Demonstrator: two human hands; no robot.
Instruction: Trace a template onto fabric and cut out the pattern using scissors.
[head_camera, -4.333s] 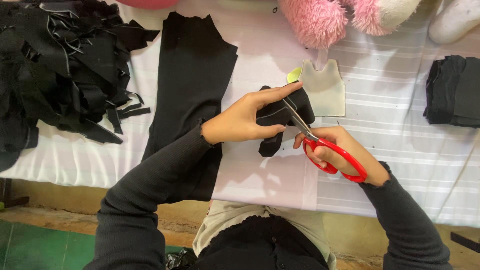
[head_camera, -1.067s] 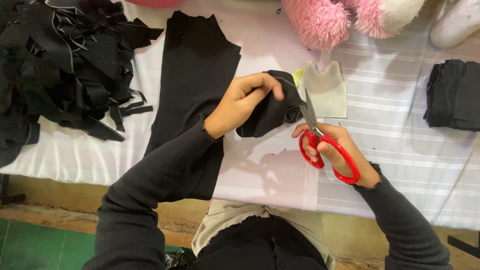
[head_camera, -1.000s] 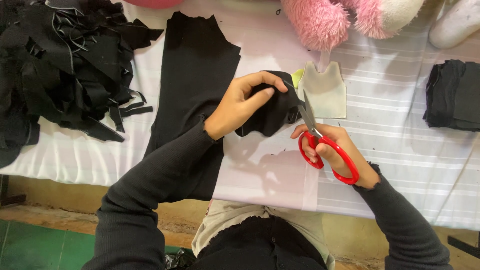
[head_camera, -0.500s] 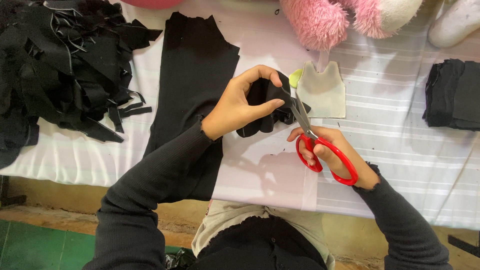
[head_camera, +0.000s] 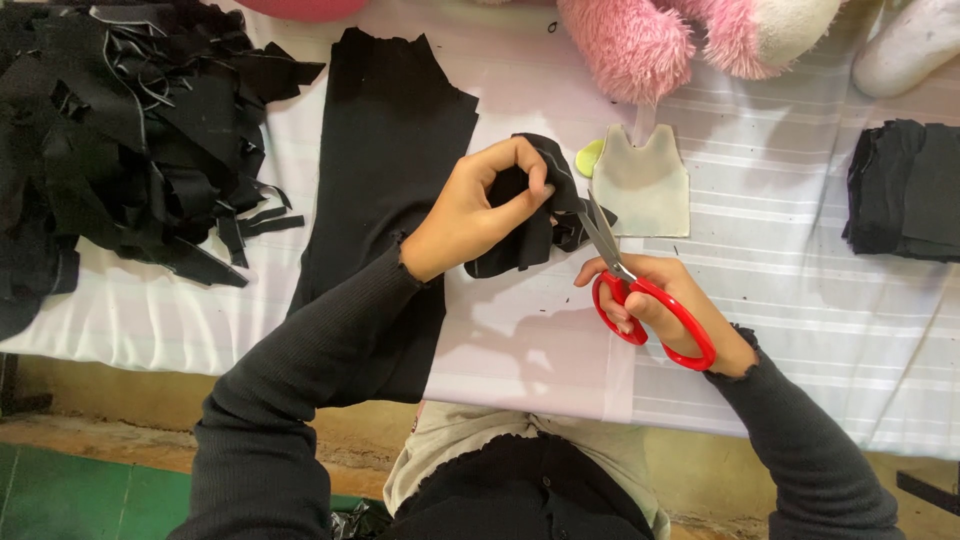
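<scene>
We note a black fabric piece (head_camera: 530, 215) and scissors (head_camera: 640, 290) with red handles and grey metal blades, on a table cover (head_camera: 800, 280) that is white with faint pale stripes. A long black cloth panel (head_camera: 385, 190), a heap of black offcuts (head_camera: 120, 140) and a stack of black pieces (head_camera: 905, 190) match in colour (no pattern on any). We also record a pale grey-beige template (head_camera: 643, 185), a yellow-green chalk piece (head_camera: 588, 158) and pink plush (head_camera: 660, 40).

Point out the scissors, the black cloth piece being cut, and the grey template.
scissors (head_camera: 655, 300): head view, red handle.
black cloth piece (head_camera: 530, 235): head view, its middle.
grey template (head_camera: 643, 185): head view, its centre.
</scene>
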